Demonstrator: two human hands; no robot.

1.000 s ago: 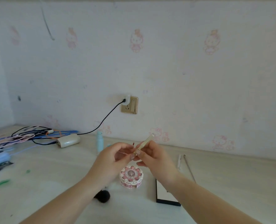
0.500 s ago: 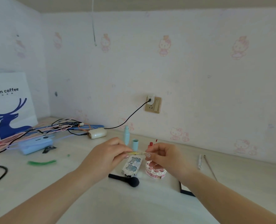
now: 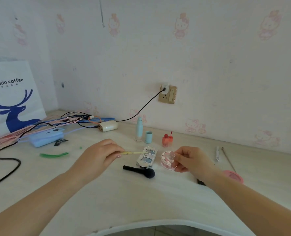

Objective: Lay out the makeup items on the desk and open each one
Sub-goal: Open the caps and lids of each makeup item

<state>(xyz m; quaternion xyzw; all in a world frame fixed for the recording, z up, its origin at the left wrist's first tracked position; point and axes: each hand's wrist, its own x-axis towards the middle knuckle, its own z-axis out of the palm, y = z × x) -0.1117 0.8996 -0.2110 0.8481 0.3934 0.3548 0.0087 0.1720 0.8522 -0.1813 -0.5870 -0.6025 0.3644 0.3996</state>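
Your desk (image 3: 141, 198) is a pale wood top with a curved near edge, running back to a wall papered with pink cartoon cats. At its far left corner stands a white paper bag (image 3: 13, 99) printed with a blue deer. A tangle of cables (image 3: 44, 126) spreads out from the bag along the back edge, lying over a light blue power bank (image 3: 46, 137) and reaching a cream charger (image 3: 108, 126).

Your left hand (image 3: 98, 156) hovers over the middle of the desk, thumb and fingertips pinching one end of a thin yellow wand (image 3: 132, 152), which points right toward the silver eyeshadow palette (image 3: 146, 156). Your right hand (image 3: 191, 160) is curled around a small clear cap (image 3: 172, 155), held just above the round pink compact (image 3: 166, 161).

A black brush (image 3: 139, 171) lies in front of the palette, its head pointing right. Behind them, near the back edge, a pale blue tube (image 3: 139, 129) stands upright with its blue cap (image 3: 148, 137) beside it, and a red lip gloss (image 3: 166, 139) stands open just to the right. Toward the right edge lie a pink round lid (image 3: 233, 176), a white pencil (image 3: 217, 153) and a thin metal stick (image 3: 228, 160). A green strip (image 3: 53, 155) lies left of your left hand.
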